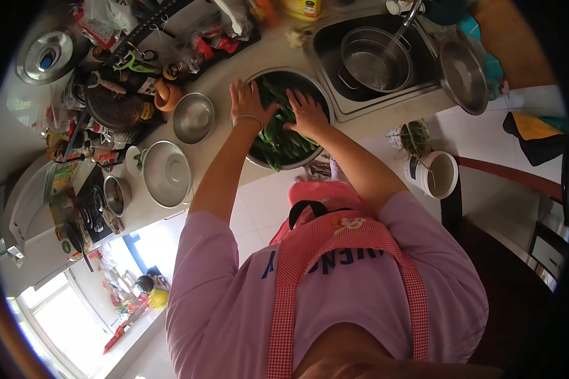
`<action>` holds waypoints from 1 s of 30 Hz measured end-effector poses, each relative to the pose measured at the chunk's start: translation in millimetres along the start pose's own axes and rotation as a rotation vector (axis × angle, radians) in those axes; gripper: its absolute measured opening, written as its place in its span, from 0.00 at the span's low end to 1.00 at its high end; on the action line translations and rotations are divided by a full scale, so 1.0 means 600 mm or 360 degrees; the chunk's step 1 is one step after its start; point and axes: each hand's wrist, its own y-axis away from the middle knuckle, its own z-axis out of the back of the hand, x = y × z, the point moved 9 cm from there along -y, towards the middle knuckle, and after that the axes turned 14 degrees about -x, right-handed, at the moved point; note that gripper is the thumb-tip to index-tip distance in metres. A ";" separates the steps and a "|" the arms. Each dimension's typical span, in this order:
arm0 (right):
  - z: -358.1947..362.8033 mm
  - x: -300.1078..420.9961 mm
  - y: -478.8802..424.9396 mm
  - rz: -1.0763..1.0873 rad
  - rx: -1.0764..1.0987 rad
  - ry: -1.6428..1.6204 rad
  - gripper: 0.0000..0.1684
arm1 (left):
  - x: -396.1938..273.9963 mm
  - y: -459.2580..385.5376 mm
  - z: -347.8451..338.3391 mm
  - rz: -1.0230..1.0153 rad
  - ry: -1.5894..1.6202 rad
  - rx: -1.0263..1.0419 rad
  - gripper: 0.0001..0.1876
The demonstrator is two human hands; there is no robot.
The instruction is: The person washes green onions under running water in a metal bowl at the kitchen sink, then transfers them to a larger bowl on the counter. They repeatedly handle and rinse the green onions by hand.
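A wide metal basin (329, 102) on the counter holds a heap of long green vegetables (284, 137) that look like green peppers. At the basin's left side, my left hand (250, 103) lies palm down with fingers spread, its thumb over the vegetables. Opposite it, my right hand (308, 113) rests on the vegetables, its fingers spread as well. Neither hand visibly grips anything; what lies under the palms is hidden.
Right of the basin, a sink (327, 47) holds a metal pot (353, 57) under the faucet (410, 19). Another metal basin (464, 78) tilts at the sink's right edge. Left stand a metal bowl (193, 118), a colander (167, 174) and a clay pot (167, 94). A white bucket (441, 175) is lower right.
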 end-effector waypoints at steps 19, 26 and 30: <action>-0.018 -0.026 -0.048 -0.0091 0.0137 -0.0177 0.51 | -0.004 0.010 -0.074 0.0466 0.0593 -0.0274 0.43; 0.037 -0.017 -0.044 0.0035 -0.0081 -0.0408 0.47 | 0.034 0.026 -0.037 0.0552 0.1062 -0.0631 0.36; 0.051 0.006 -0.020 0.0169 -0.0083 -0.0287 0.56 | 0.014 0.084 -0.026 0.0480 0.0780 -0.0564 0.49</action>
